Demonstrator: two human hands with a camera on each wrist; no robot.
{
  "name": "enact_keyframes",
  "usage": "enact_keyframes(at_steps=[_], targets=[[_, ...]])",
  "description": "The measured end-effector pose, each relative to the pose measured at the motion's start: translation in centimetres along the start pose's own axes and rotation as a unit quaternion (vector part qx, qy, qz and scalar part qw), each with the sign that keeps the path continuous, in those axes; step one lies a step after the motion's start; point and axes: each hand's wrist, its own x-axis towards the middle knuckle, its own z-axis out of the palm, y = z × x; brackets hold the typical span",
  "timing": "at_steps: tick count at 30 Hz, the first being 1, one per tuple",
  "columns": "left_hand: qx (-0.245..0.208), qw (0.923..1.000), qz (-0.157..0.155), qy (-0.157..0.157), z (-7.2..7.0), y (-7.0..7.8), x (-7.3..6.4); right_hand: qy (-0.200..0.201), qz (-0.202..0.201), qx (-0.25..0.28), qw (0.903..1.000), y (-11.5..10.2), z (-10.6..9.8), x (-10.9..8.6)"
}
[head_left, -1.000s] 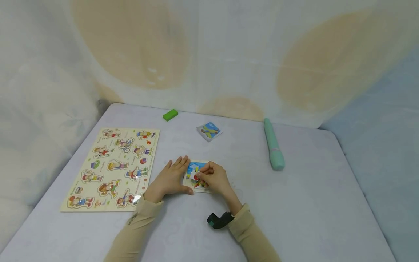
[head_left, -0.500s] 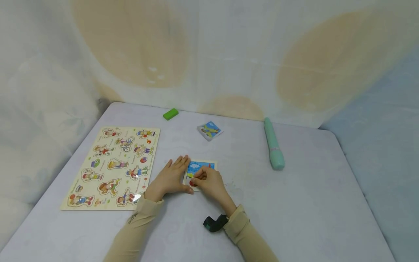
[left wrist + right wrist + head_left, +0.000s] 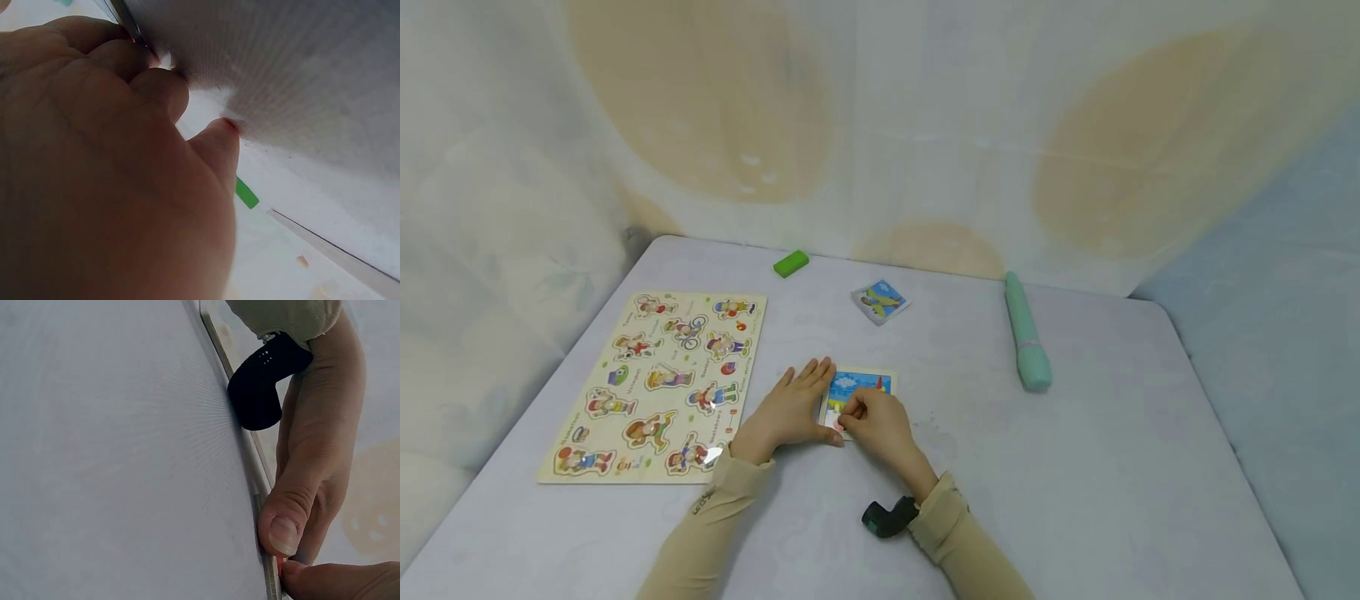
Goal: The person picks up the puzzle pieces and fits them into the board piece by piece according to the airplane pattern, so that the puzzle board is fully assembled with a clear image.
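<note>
A small picture puzzle board (image 3: 859, 380) with a blue sky scene lies flat in front of the person in the head view. The left hand (image 3: 784, 418), fingers spread, rests along its left edge, thumb near the lower left corner. Over the lower part of the board, the right hand (image 3: 883, 425) pinches a small puzzle piece (image 3: 838, 418) between thumb and fingertips, down at the lower left corner. In the right wrist view a red bit of the piece (image 3: 280, 565) shows beside the right thumb. The right fingers hide much of the piece and the board's lower right.
A large wooden peg-style picture board (image 3: 643, 400) with sports figures lies at the left. Behind the hands are a green block (image 3: 792, 263) and a second small picture square (image 3: 882, 301) with a silvery edge. A folded mint-green umbrella (image 3: 1030, 337) lies to the right.
The right hand has brought the piece from above the board's middle down to its lower left corner, uncovering the upper right picture. The left hand has stayed put.
</note>
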Motion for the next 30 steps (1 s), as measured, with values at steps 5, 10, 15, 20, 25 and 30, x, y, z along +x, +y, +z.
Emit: enact_keyframes(at_steps=[5, 10, 15, 20, 25, 30], targets=[[0.002, 1.0, 0.001, 0.004, -0.1, -0.1, 0.0, 0.011, -0.011, -0.037, 0.9992, -0.5, 0.2, 0.1], [0.002, 0.9999, 0.006, 0.008, 0.0, -0.1, 0.1, 0.009, -0.007, -0.1, 0.9949, -1.5, 0.0, -0.1], [0.004, 1.0, 0.007, 0.003, 0.1, 0.0, 0.2, 0.008, 0.03, -0.149, 0.9883, -1.6, -0.3, -0.4], [0.005, 0.9999, 0.01, 0.0, 0.1, 0.2, 0.3, -0.01, 0.037, -0.145, 0.9886, -0.8, -0.9, -0.4], [0.0, 1.0, 0.004, -0.002, 0.4, 0.1, 0.3, -0.095, 0.017, -0.024, 0.995, 1.1, -2.5, -0.6], [-0.006, 0.9999, -0.007, -0.013, 1.2, -0.1, 0.3, -0.118, 0.029, 0.042, 0.9917, 3.4, -5.6, -1.9]])
